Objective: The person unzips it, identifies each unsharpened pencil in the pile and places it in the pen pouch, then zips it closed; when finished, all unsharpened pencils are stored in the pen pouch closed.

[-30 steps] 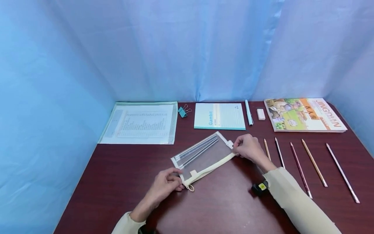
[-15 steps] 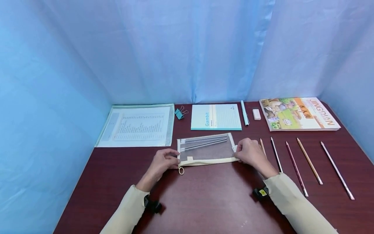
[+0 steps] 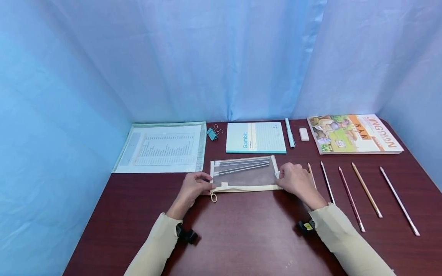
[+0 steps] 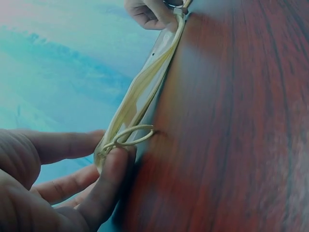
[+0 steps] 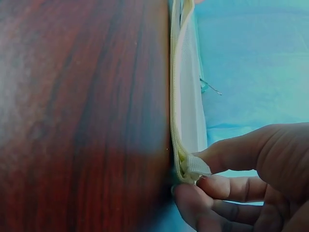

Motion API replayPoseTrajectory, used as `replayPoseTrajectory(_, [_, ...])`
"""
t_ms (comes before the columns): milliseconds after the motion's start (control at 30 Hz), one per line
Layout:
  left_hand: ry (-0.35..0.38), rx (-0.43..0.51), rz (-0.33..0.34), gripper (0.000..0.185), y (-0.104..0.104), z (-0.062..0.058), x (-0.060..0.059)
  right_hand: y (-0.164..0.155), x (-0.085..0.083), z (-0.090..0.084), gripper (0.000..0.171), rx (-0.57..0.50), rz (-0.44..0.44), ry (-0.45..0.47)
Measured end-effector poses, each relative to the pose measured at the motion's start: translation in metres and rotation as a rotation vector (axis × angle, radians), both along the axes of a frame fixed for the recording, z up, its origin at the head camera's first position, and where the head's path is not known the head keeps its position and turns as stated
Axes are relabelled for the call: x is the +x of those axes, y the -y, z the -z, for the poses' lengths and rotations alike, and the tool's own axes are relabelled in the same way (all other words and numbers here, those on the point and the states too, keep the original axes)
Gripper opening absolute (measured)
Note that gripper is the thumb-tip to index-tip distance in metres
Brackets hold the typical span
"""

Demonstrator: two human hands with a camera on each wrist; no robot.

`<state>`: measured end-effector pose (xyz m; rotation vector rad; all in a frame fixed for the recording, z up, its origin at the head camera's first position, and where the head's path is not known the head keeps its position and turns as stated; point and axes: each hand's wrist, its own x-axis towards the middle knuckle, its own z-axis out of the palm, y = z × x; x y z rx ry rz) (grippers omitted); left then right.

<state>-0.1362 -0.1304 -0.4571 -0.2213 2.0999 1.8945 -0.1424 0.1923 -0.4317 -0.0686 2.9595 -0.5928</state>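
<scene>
A see-through zip pencil pouch (image 3: 243, 177) with cream edging lies in the middle of the table, several slim pale sticks (image 3: 241, 167) inside it. Its zip side faces me. My left hand (image 3: 192, 188) pinches the near left corner, beside the ring-shaped zip pull (image 4: 135, 135). At the near right corner my right hand (image 3: 297, 183) grips the pouch by its small white fabric tab (image 5: 197, 166). Both wrist views show the two zip edges (image 4: 145, 79) parted, leaving a narrow gap along the mouth. Some fingertips are hidden behind the pouch.
Along the back lie a document sleeve (image 3: 162, 147), a teal binder clip (image 3: 212, 133), a notebook (image 3: 256, 138), a light blue pen (image 3: 289, 132), an eraser (image 3: 304, 134) and a book (image 3: 353, 134). Several pencils (image 3: 367, 189) lie spread at the right.
The pouch has turned from slanted to nearly straight across the table, its left end swinging away from me with my left hand. Both hands keep their hold; the last half second shows little movement.
</scene>
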Motion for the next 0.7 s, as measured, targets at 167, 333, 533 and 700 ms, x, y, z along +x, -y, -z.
replayPoseTrajectory(167, [0.002, -0.033, -0.032, 0.026, -0.001, 0.001, -0.002, 0.006, 0.005, -0.009, 0.026, 0.056, 0.015, -0.04])
replayPoseTrajectory(333, [-0.001, -0.041, -0.028, 0.025, -0.001, 0.002, -0.003, 0.04, 0.02, -0.018, 0.012, -0.008, -0.062, -0.125])
replayPoseTrajectory(533, [0.0, -0.02, -0.021, 0.025, 0.0, 0.002, -0.003, 0.105, 0.034, 0.003, 0.01, -0.324, -0.368, -0.03])
replayPoseTrajectory(700, [-0.007, 0.0, -0.027, 0.025, 0.001, 0.003, -0.003, 0.142, 0.039, 0.018, 0.016, -0.339, -0.435, -0.034])
